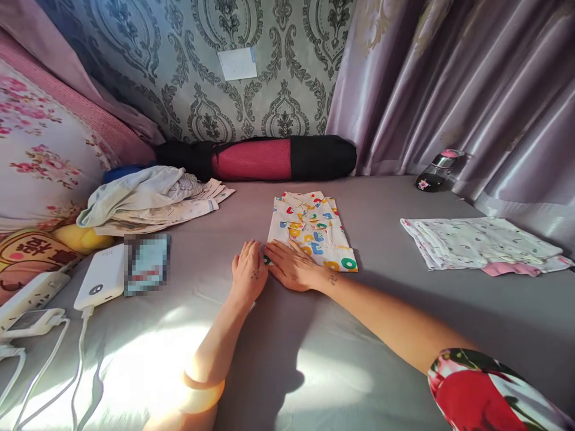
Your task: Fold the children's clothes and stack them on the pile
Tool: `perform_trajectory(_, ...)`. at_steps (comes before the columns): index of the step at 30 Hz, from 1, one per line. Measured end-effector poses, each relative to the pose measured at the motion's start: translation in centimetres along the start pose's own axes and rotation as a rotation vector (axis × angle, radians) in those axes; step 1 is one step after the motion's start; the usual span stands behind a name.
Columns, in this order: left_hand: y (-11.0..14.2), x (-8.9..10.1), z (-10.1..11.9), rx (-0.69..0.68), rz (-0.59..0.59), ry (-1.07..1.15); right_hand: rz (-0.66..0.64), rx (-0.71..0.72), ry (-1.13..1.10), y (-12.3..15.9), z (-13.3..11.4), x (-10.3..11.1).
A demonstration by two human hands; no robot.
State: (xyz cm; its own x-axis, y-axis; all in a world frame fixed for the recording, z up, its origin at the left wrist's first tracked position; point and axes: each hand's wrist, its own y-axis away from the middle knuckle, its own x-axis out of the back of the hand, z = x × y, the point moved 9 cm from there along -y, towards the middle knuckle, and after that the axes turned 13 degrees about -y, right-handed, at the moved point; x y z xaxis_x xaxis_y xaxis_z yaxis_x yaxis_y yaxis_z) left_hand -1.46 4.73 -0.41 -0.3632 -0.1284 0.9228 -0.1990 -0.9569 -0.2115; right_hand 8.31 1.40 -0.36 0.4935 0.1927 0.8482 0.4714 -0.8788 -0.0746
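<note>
A folded white garment [321, 230] printed with colourful letters lies on the grey bedsheet in front of me. It looks like a shirt, with its collar end pointing away. Across its near left corner, my right hand [296, 266] rests flat with the fingers stretched out. My left hand [249, 272] lies palm down on the sheet just left of that corner, its fingers close together and slightly bent. The fingertips of both hands nearly meet at the garment's edge. Neither hand grips anything that I can see.
To the right lies a stack of folded printed cloths [480, 242], with a dark bottle [435, 170] behind it. On the left are a clothes heap [148, 194], a white power bank [102, 275], a power strip [36, 299] and cables. A black-and-red roll [256, 158] lies along the wall.
</note>
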Motion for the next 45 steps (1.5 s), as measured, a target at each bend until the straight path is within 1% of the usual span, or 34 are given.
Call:
perform_trajectory(3, -0.1, -0.3, 0.4, -0.053, 0.011, 0.04, -0.031, -0.017, -0.09, -0.3, 0.5, 0.2)
perform_trajectory(4, -0.1, -0.3, 0.7, -0.08, 0.013, 0.054, -0.016, -0.036, -0.127, -0.4, 0.8, 0.6)
perform_trajectory(6, 0.1, -0.2, 1.4, -0.148, 0.037, 0.059, 0.063, -0.103, -0.146, -0.4, 2.1, 2.3)
perform_trajectory(8, 0.5, 0.1, 2.2, -0.224, 0.082, 0.036, 0.166, -0.216, -0.071, 0.0, 4.1, 4.4)
perform_trajectory(9, 0.7, 0.3, 2.6, -0.263, 0.102, 0.025, 0.198, -0.281, -0.018, 0.3, 5.3, 5.3)
perform_trajectory(11, 1.1, 0.3, 3.4, -0.338, 0.111, 0.016, 0.207, -0.387, 0.067, 1.1, 7.3, 6.4)
perform_trajectory(13, 1.4, 0.0, 4.2, -0.41, 0.081, 0.014, 0.18, -0.442, 0.101, 1.6, 8.8, 6.4)
perform_trajectory(17, 1.9, -0.9, 5.6, -0.561, -0.027, 0.008, 0.164, -0.453, 0.139, 2.0, 10.3, 5.2)
perform_trajectory(19, 2.1, -1.1, 6.1, -0.614, -0.078, 0.014, 0.176, -0.444, 0.151, 1.9, 10.5, 4.9)
perform_trajectory(21, 2.1, -1.0, 6.4, -0.639, -0.108, 0.031, 0.184, -0.432, 0.135, 1.8, 10.5, 4.9)
perform_trajectory(25, 2.0, -0.7, 6.7, -0.665, -0.125, 0.056, 0.222, -0.377, 0.04, 2.2, 9.5, 5.9)
perform_trajectory(28, 2.0, -0.4, 6.8, -0.672, -0.088, 0.036, 0.257, -0.262, -0.009, 3.4, 7.1, 6.3)
perform_trajectory(32, 2.5, -0.4, 7.6, -0.743, -0.031, -0.037, 0.205, -0.057, -0.042, 5.8, 2.7, 4.8)
perform_trajectory(34, 2.9, -0.5, 7.9, -0.78, -0.007, -0.087, 0.185, -0.014, -0.05, 6.9, 1.7, 4.1)
perform_trajectory(36, 3.1, -0.5, 8.3, -0.815, 0.01, -0.14, 0.19, -0.012, -0.045, 7.7, 1.9, 3.9)
perform_trajectory(39, 3.0, -0.6, 8.7, -0.831, 0.006, -0.208, 0.247, -0.029, -0.014, 8.7, 3.2, 4.5)
perform_trajectory(42, 2.0, -0.5, 8.8, -0.744, -0.035, -0.264, 0.306, -0.049, 0.042, 9.8, 4.8, 5.7)
perform_trajectory(44, 1.1, -0.2, 8.6, -0.672, -0.061, -0.283, 0.329, -0.097, 0.06, 10.7, 6.1, 6.3)
perform_trajectory(45, 0.9, -0.1, 8.6, -0.66, -0.076, -0.281, 0.34, -0.132, 0.057, 11.3, 6.7, 6.7)
